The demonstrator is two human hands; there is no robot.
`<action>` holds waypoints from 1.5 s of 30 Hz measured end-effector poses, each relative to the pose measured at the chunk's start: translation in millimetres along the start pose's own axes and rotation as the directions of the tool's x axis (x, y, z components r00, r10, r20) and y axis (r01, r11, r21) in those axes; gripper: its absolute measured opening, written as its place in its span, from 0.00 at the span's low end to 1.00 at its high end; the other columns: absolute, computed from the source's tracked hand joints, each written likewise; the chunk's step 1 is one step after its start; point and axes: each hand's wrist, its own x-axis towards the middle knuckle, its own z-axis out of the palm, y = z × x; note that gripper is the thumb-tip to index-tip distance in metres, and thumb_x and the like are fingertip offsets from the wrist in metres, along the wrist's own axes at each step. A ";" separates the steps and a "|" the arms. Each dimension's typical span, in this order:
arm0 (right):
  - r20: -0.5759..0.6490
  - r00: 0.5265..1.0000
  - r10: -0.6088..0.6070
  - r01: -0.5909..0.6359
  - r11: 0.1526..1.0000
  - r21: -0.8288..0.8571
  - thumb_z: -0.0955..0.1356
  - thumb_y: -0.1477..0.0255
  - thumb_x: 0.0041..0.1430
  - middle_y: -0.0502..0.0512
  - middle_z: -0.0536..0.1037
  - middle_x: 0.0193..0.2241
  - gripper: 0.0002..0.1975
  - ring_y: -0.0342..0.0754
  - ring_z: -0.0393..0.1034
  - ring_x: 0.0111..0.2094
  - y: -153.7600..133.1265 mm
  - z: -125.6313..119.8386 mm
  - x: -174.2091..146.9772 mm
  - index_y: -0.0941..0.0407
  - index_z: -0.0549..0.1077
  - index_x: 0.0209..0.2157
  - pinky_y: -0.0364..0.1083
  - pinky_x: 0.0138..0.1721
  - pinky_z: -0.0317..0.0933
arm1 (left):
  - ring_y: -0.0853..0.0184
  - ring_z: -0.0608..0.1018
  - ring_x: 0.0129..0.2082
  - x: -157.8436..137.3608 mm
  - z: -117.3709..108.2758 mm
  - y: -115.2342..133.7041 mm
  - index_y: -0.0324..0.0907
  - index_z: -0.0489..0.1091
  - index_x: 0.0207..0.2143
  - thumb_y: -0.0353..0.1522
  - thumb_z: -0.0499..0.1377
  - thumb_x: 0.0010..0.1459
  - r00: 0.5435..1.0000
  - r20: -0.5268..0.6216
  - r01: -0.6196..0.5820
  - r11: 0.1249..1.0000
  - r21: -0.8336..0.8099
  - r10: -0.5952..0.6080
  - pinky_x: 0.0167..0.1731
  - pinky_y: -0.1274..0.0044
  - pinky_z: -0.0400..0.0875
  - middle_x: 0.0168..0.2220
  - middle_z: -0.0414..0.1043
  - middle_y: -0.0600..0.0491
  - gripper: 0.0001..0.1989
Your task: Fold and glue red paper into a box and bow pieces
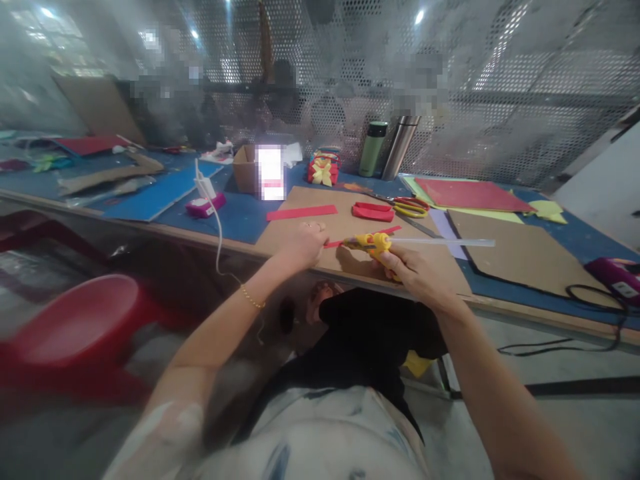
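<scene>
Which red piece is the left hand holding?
The narrow red strip, pinched in the left hand beside the nozzle of the yellow glue gun; the wider flat red strip and folded red piece lie unheld.

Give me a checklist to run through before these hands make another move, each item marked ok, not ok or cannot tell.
1. Right hand has a grip on the yellow glue gun: ok, fingers around its handle.
2. Left hand holds the narrow red strip: ok, at its end.
3. Clear glue stick loaded: ok, a long length sticks out of the back.
4. Nozzle hot: cannot tell, heat does not show.
5. Yellow-handled scissors clear of both hands: ok, lying beyond the gun.
6. Black cord off the table's front edge: not ok, it hangs over at the right.
</scene>
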 end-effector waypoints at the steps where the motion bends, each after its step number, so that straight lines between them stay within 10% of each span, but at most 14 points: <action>1: -0.008 1.000 -0.004 0.004 1.000 0.000 0.60 0.42 0.70 0.53 0.73 0.23 0.31 0.49 0.68 0.26 -0.4 -1.3 -0.8 0.54 0.75 0.32 0.47 0.31 0.61 | 0.57 0.77 0.42 0.1 -0.5 0.7 0.36 0.78 0.40 0.20 0.51 0.62 1.000 0.003 0.004 1.000 0.008 -0.004 0.44 0.66 0.69 0.41 0.77 0.40 0.15; 45: -0.001 1.000 -0.009 0.009 0.999 -0.040 0.59 0.45 0.71 0.53 0.73 0.24 0.28 0.49 0.66 0.26 4.2 2.2 1.0 0.53 0.71 0.30 0.48 0.32 0.58 | 0.59 0.75 0.39 6.6 3.6 -0.2 0.38 0.76 0.34 0.19 0.51 0.59 0.998 -0.062 -0.029 0.999 -0.021 0.028 0.43 0.66 0.69 0.37 0.76 0.43 0.14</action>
